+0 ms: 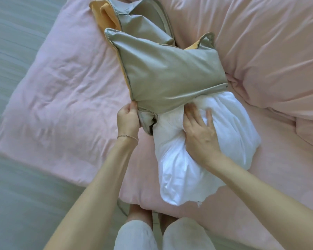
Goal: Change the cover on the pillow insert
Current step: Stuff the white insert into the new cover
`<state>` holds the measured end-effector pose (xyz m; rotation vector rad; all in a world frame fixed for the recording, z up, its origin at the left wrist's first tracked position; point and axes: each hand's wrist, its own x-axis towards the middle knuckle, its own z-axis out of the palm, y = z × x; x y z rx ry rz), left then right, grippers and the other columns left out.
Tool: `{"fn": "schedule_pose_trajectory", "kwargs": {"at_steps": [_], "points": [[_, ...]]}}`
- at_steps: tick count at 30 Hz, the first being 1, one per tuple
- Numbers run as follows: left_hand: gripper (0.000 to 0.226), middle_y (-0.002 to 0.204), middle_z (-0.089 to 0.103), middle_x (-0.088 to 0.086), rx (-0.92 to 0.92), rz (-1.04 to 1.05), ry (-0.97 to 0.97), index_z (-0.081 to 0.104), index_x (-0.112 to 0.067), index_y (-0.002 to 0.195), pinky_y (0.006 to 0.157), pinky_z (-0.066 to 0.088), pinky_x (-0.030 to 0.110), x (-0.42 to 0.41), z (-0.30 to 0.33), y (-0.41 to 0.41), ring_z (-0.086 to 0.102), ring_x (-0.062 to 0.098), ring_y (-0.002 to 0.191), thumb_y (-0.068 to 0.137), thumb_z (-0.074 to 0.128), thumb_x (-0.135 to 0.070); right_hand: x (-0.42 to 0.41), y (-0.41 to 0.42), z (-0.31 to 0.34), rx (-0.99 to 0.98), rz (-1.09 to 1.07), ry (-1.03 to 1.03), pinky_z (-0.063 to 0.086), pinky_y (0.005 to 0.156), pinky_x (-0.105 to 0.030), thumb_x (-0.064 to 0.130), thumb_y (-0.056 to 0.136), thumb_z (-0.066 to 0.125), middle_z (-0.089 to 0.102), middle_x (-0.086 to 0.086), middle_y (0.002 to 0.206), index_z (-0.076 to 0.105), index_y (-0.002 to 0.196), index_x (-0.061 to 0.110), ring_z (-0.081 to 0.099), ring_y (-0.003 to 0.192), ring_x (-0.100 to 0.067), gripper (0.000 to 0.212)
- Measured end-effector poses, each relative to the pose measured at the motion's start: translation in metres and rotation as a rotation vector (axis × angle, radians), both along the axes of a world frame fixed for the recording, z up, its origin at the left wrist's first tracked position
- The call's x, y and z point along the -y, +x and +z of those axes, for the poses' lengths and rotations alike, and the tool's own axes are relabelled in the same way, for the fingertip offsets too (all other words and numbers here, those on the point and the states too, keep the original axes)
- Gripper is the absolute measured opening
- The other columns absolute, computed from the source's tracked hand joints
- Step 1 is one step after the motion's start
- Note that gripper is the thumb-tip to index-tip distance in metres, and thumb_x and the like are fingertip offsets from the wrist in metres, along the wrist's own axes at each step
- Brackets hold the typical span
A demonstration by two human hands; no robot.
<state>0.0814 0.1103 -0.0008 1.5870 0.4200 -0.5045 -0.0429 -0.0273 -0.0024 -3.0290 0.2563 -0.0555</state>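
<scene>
On the pink bed (65, 91), a white pillow insert (192, 170) lies partly inside a grey-beige cover (170, 76), its far end swallowed by the cover's open mouth and its near, bulging end spread out on the bedding towards the person's knees (184, 233). The cover's edge runs as a band across the insert just above the right hand (201, 134). The left hand (127, 121) has its grip closed round the near left corner of the cover's opening, fingers curled over the bunched fabric, with a thin bracelet (127, 137) at the wrist. The right hand lies on top of the insert just below the cover's edge, fingers stretched forward and pressing into the white fabric, holding nothing in a closed grip; the fingertips are somewhat blurred. An orange lining shows along the cover's left seam and at its far right corner. Behind it lies a second grey cover (143, 20), crumpled, with an orange inside face, touching the first one. To the right, a large pink pillow or duvet fold (269, 51) rises beside the covers. Greyish floor (13, 42) shows along the left side.
</scene>
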Motion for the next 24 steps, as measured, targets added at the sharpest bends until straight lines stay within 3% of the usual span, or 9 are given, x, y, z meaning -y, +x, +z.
{"fn": "schedule_pose_trajectory", "kwargs": {"at_steps": [2,5,8,11,14,16,18,21,24], "points": [[0.027,0.075,0.05,0.014,-0.014,-0.089,-0.021,0.051,-0.007,0.076,0.064,0.043,0.037,0.004,-0.001,-0.007,0.047,0.023,0.072,0.09,0.046,-0.029,-0.006,0.017,-0.002,0.015,0.049,0.006,0.019,0.099,-0.063,0.001,0.064,0.026,0.063,-0.019,0.113,0.058,0.112,-0.008,0.052,0.118,-0.034,0.058],[0.03,0.081,0.057,0.017,0.005,-0.129,0.019,0.052,-0.005,0.078,0.069,0.051,0.046,-0.001,-0.003,-0.018,0.056,0.025,0.073,0.087,0.045,-0.032,-0.013,0.041,-0.011,-0.015,0.064,0.016,0.019,0.1,-0.061,0.008,0.063,0.026,0.068,-0.014,0.101,0.066,0.102,-0.004,0.059,0.106,-0.034,0.057],[0.025,0.079,0.063,0.014,-0.041,-0.123,0.077,0.051,-0.009,0.076,0.061,0.058,0.034,-0.019,-0.01,-0.016,0.066,0.017,0.064,0.097,0.043,-0.019,-0.022,0.053,-0.021,-0.126,0.1,0.033,0.021,0.102,-0.061,0.013,0.065,0.027,0.068,-0.014,0.102,0.067,0.103,-0.001,0.059,0.106,-0.037,0.057],[0.018,0.093,0.061,0.009,-0.036,-0.104,0.203,0.053,-0.013,0.09,0.082,0.054,0.044,-0.039,-0.022,-0.012,0.065,0.023,0.083,0.081,0.06,-0.027,-0.04,0.048,-0.023,-0.134,0.146,0.102,0.026,0.107,-0.057,0.023,0.073,0.035,0.066,-0.014,0.103,0.065,0.104,-0.001,0.054,0.112,-0.037,0.049],[0.035,0.105,0.048,0.002,0.265,-0.103,0.516,0.048,-0.007,0.109,0.086,0.046,0.037,-0.041,-0.02,-0.024,0.054,0.024,0.09,0.08,0.063,-0.017,-0.045,0.03,-0.011,0.056,0.099,0.248,0.03,0.107,-0.048,0.025,0.081,0.041,0.066,-0.008,0.1,0.066,0.097,0.003,0.057,0.108,-0.029,0.036],[0.023,0.095,0.048,0.0,0.623,-0.169,0.587,0.055,-0.004,0.099,0.08,0.044,0.032,-0.032,-0.011,-0.035,0.051,0.022,0.087,0.08,0.059,-0.015,-0.035,0.017,-0.004,0.219,-0.003,0.343,0.035,0.102,-0.042,0.018,0.084,0.043,0.067,-0.008,0.103,0.068,0.097,0.004,0.058,0.106,-0.027,0.031],[0.014,0.082,0.057,0.003,0.838,-0.331,0.515,0.061,-0.005,0.087,0.071,0.042,0.025,-0.017,-0.01,-0.039,0.049,0.014,0.077,0.081,0.054,-0.015,-0.016,0.009,-0.001,0.318,-0.133,0.343,0.038,0.099,-0.041,0.013,0.083,0.043,0.066,-0.014,0.107,0.068,0.098,0.0,0.057,0.106,-0.031,0.031],[0.018,0.077,0.063,0.007,0.965,-0.556,0.43,0.066,-0.006,0.084,0.063,0.042,0.023,0.014,-0.013,-0.034,0.05,0.013,0.072,0.084,0.05,-0.013,0.014,0.004,-0.004,0.283,-0.256,0.329,0.039,0.1,-0.043,0.015,0.083,0.041,0.06,-0.017,0.118,0.064,0.108,0.001,0.052,0.114,-0.035,0.037],[0.023,0.081,0.066,0.007,1.035,-0.648,0.532,0.069,-0.008,0.085,0.063,0.043,0.026,0.039,-0.016,-0.019,0.057,0.022,0.075,0.081,0.049,-0.018,0.025,0.004,-0.009,0.187,-0.205,0.392,0.037,0.103,-0.042,0.02,0.086,0.037,0.054,-0.016,0.129,0.055,0.125,0.001,0.049,0.122,-0.031,0.047]]}}
